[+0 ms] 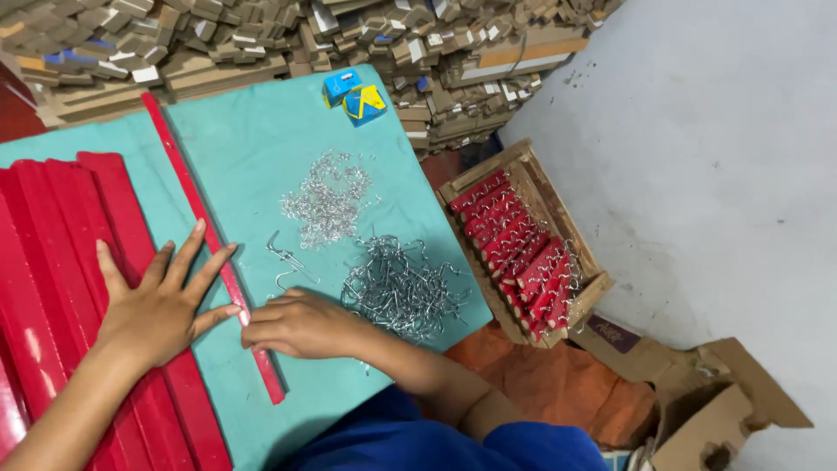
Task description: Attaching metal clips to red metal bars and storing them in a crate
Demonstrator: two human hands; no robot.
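Top of the table, two small blue-and-yellow boxes (355, 96) sit side by side. Behind them sprawls a heap of cardboard strips (261, 39). Down on the floor, a torn cardboard box (724, 397) gapes open.

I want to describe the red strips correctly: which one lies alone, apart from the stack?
The long red strip running diagonally over the teal mat. Both hands touch it: left hand, right hand. The others lie stacked at the left.
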